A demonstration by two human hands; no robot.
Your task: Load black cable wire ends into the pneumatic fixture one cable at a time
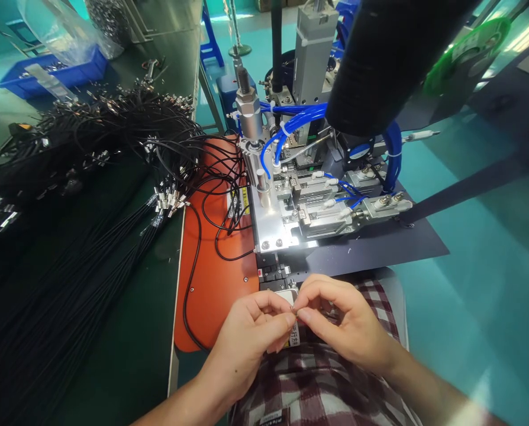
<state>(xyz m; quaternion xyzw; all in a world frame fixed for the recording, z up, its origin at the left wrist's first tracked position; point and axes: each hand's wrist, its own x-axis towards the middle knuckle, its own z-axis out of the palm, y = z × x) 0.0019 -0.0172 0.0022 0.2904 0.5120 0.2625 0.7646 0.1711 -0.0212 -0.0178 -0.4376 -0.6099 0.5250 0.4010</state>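
Note:
My left hand and my right hand meet fingertip to fingertip above my lap, in front of the machine. Both are closed in a pinch, thumb against fingers. Whatever lies between the fingertips is tiny and mostly covered, so I cannot make it out. A black cable runs down the orange base plate and disappears beneath my left forearm. Just beyond the fingers stands the metal machine, with blue air tubes and small pneumatic cylinders.
On the dark green table at left lie bundles of black cables with shiny metal ends. A blue bin sits behind them. A thick black tube hangs over the machine, and a green reel stands at upper right.

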